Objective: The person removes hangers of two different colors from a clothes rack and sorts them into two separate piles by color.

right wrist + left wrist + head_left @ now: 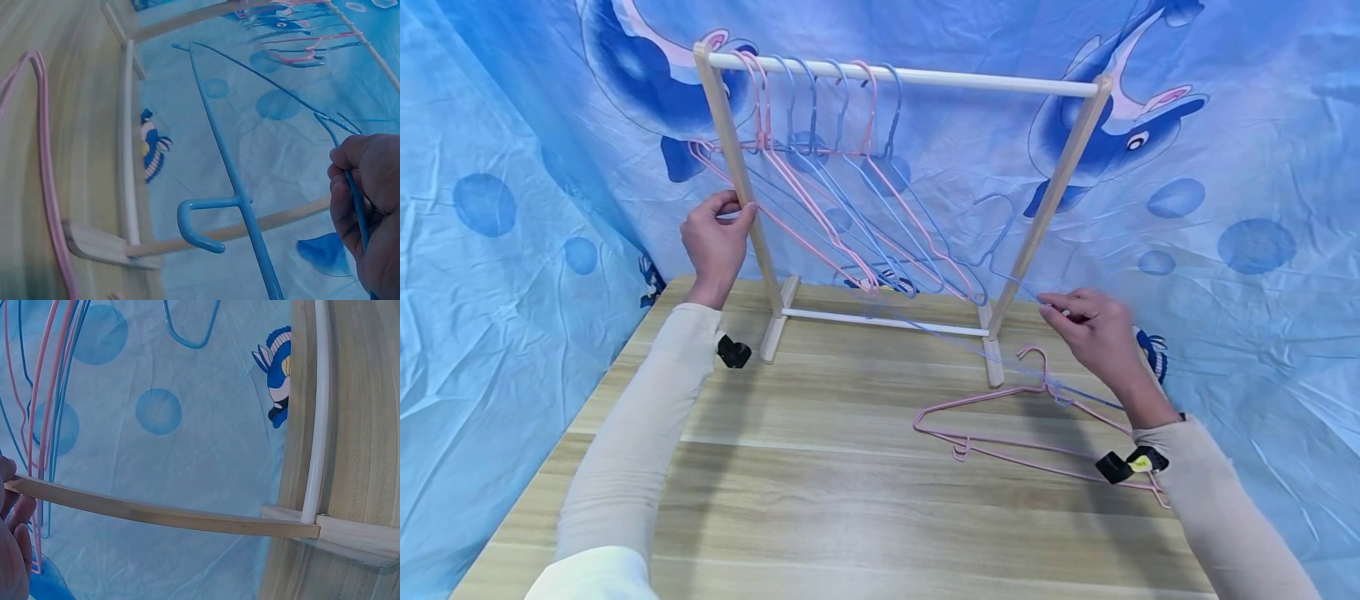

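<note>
Head view: near side, facing far and down over rack (970,79); left wrist cam (733,352), right wrist cam (1114,468) closer, sharing lower bar (318,425).

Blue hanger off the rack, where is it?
At right in the head view, the right hand holds the blue hanger near the rack's right post and the tabletop pink hanger.

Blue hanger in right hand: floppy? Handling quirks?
The blue hanger is likely stiff: its outstretched frame shows no obvious droop. Probably light, since its rod looks thin and the right hand holds it alone. May swivel, being gripped along one side.
</note>
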`<state>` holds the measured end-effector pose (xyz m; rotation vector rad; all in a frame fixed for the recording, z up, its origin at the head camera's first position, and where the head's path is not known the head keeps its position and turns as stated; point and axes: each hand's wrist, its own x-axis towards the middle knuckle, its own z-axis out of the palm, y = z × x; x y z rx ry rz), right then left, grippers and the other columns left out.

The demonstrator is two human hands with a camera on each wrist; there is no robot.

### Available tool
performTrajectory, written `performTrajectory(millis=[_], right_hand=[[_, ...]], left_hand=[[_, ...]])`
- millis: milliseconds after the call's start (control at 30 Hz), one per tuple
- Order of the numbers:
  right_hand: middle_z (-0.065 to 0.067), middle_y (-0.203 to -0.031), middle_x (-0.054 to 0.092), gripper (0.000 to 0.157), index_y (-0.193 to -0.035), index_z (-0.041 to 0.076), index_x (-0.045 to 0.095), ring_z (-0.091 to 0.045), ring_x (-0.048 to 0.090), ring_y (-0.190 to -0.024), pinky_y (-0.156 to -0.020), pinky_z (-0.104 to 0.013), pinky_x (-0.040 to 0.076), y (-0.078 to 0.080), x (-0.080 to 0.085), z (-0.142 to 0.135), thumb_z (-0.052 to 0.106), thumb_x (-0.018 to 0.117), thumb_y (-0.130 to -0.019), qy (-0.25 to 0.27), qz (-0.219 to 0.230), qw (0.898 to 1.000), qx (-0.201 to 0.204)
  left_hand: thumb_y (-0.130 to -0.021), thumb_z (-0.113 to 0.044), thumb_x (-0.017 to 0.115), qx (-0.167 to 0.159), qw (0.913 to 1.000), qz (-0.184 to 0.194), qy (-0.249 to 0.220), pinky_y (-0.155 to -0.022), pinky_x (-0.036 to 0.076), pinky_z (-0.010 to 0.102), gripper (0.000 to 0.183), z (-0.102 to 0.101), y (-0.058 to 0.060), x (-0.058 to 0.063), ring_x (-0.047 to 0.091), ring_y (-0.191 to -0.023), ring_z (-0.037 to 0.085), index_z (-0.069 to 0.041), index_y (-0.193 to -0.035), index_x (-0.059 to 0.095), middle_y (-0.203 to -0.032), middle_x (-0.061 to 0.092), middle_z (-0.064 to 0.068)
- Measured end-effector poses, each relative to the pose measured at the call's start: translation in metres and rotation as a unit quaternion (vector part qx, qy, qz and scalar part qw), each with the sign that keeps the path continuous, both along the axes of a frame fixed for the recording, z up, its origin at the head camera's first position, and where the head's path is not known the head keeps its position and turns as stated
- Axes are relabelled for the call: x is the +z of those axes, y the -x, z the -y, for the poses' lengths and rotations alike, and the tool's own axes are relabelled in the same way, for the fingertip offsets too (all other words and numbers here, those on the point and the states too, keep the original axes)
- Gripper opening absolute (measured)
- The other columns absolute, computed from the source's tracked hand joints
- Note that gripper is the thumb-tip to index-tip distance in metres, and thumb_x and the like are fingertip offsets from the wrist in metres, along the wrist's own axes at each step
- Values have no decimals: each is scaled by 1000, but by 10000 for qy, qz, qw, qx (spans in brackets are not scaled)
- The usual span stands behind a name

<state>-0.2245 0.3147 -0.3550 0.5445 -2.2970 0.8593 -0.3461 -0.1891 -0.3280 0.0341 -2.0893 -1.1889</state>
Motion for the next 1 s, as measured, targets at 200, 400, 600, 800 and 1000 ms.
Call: performTrajectory(millis=[200,400,600,800,1000], right_hand=[[-7,-76,69,16,-105,2,81,-4,45,-58,-51,-17,34,5,-20,9,-1,75,-91,172,409,9988,203],[-7,-71,64,15,-105,0,80,-5,47,-55,-49,-17,38,10,-40,24,0,75,-91,556,889,9934,475],[-19,-83,71,16,-108,-5,78,-6,55,-56,-50,-17,45,11,-53,45,1,72,-94,914,1652,9798,661],[-23,-78,67,17,-108,-13,74,-9,54,-54,-50,-18,44,-3,-45,77,-6,68,-93,1017,2122,9653,1131],[-19,-73,67,18,-108,-14,74,-6,52,-53,-48,-19,44,-7,-45,101,-6,67,-94,1179,2566,9462,1580]], left_hand=[[-96,-42,71,40,10000,7,17,-84,60,30,34,0,2,0,76,-93,18,-19,-119,78,-109,78,2],[-97,-41,70,57,10000,4,27,-84,60,30,34,0,3,-1,75,-94,17,-18,-120,77,-110,77,3],[-97,-41,70,55,10000,19,32,-83,60,30,34,0,2,-1,75,-93,17,-17,-121,77,-110,77,4],[-97,-41,70,58,9999,18,86,-82,60,30,34,0,1,-2,76,-93,19,-17,-120,77,-110,78,3],[-97,-41,70,83,9999,-6,121,-82,60,30,34,1,2,-1,76,-93,19,-17,-120,77,-109,78,3]])
